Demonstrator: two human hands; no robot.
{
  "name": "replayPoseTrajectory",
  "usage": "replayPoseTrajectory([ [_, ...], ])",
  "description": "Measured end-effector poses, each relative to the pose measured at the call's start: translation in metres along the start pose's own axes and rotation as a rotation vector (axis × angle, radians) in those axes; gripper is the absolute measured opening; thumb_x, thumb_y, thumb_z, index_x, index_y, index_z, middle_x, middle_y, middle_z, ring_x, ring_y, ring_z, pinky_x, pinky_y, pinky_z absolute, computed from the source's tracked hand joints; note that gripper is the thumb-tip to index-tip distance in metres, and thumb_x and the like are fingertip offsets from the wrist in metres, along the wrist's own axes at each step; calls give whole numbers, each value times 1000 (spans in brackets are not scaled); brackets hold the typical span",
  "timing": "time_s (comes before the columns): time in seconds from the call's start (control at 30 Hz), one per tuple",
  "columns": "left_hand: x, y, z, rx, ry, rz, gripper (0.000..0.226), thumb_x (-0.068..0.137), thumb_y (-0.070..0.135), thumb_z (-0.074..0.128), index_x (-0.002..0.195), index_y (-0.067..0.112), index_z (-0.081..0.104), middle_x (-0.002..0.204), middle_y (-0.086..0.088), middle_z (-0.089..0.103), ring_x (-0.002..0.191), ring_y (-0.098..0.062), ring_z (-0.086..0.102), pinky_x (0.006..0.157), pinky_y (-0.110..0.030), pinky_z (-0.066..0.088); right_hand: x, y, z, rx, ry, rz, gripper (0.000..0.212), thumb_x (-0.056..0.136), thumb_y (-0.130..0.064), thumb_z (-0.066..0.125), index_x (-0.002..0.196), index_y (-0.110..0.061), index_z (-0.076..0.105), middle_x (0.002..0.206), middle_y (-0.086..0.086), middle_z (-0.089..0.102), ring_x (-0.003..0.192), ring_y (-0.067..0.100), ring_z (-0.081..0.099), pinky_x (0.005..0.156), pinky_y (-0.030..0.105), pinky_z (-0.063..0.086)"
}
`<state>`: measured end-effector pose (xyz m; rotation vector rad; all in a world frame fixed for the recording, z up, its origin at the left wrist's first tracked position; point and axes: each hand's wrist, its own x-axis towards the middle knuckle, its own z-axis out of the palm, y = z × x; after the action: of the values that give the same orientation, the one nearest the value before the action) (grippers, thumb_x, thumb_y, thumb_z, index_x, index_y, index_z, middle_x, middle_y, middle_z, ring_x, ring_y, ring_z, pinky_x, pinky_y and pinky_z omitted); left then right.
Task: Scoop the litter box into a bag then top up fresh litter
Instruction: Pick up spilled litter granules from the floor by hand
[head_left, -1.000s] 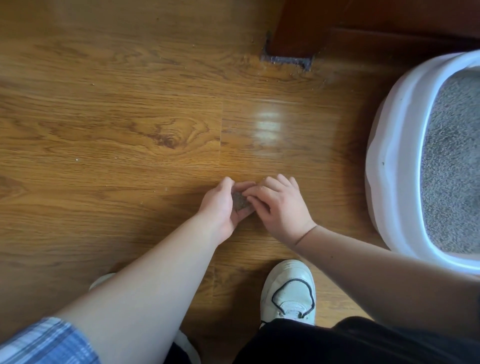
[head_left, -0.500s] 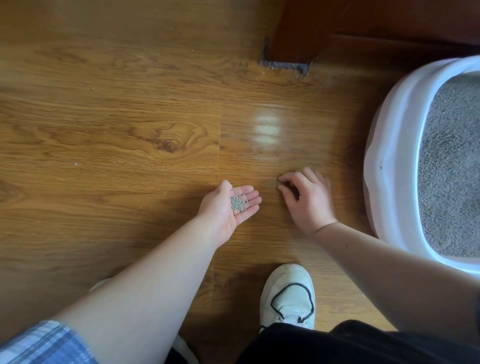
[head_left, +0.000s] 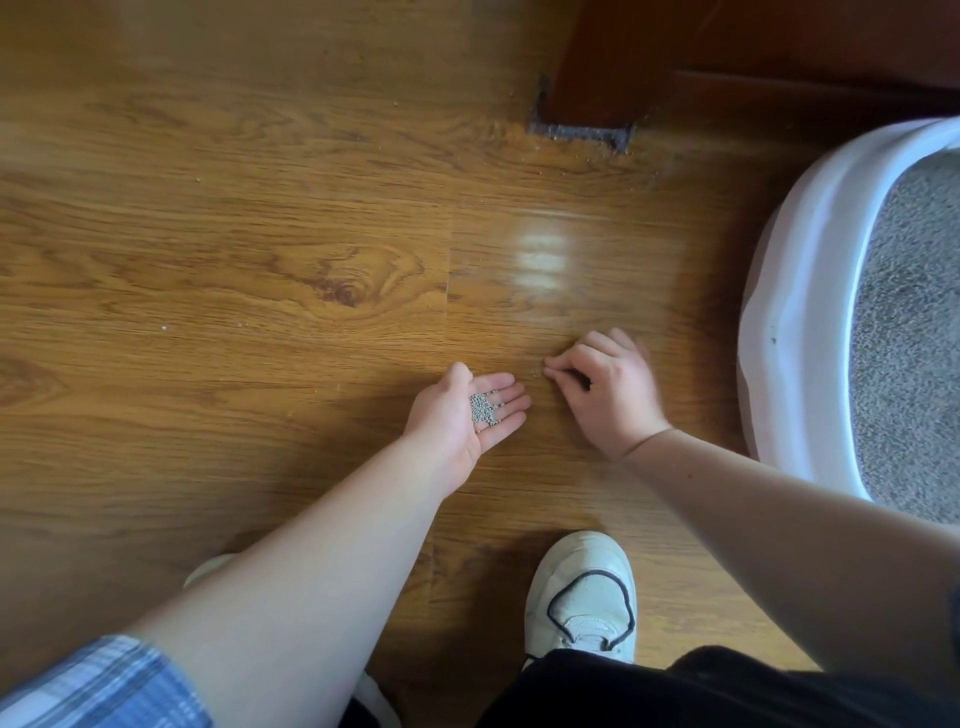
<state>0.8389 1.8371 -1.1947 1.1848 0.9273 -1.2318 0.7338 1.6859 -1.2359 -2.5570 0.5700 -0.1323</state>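
L hand (head_left: 467, 415) lay palm-up, fingers relaxed, carrying a pile of litter granules (head_left: 483, 409); R hand (head_left: 608, 395), nearer, curled its fingertips at stray granules (head_left: 536, 372) just to its L (pinch unclear), w/ litter box (head_left: 779, 312) off to the R.

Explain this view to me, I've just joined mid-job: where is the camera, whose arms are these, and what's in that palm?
No machine here: one camera worn on a person's head looks down at their two bare arms. The left hand lies palm up and open, carrying a small heap of grey litter granules. The right hand is knuckles up, fingers curled, its fingertips pinched together at the wooden floor; whether they hold a granule is too small to tell. At the right edge stands the white litter box, holding grey litter. A white shoe shows below.
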Motion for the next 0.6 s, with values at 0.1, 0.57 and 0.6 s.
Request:
replayPoseTrajectory([
  [0.1, 1, -1, 0, 2, -5, 6, 48, 105, 22, 30, 103, -7, 68, 95, -22, 76, 92, -32, 75, 79, -39, 61, 2, 1, 2, 27, -1, -32, 6, 83, -24, 78, 78, -20, 76, 76, -9, 65, 75, 20, 51, 74, 39, 45],
  [0.57, 1, -1, 2, 5, 33, 17, 47, 103, 23, 31, 99, -6, 69, 92, -22, 76, 86, -31, 76, 76, -39, 61, 8, -5, -1, -62, -76, -261, 17, 91, -26, 60, 82, -21, 72, 80, -7, 65, 77, 22, 50, 70, 36, 40],
  [0.6, 0, -1, 2, 6, 38, 21, 47, 104, 23, 31, 99, -5, 69, 92, -22, 76, 86, -31, 76, 76, -39, 61, 9, -7, -1, -87, -84, -276, 17, 92, -26, 59, 83, -21, 72, 81, -7, 65, 78, 22, 50, 71, 36, 38],
])
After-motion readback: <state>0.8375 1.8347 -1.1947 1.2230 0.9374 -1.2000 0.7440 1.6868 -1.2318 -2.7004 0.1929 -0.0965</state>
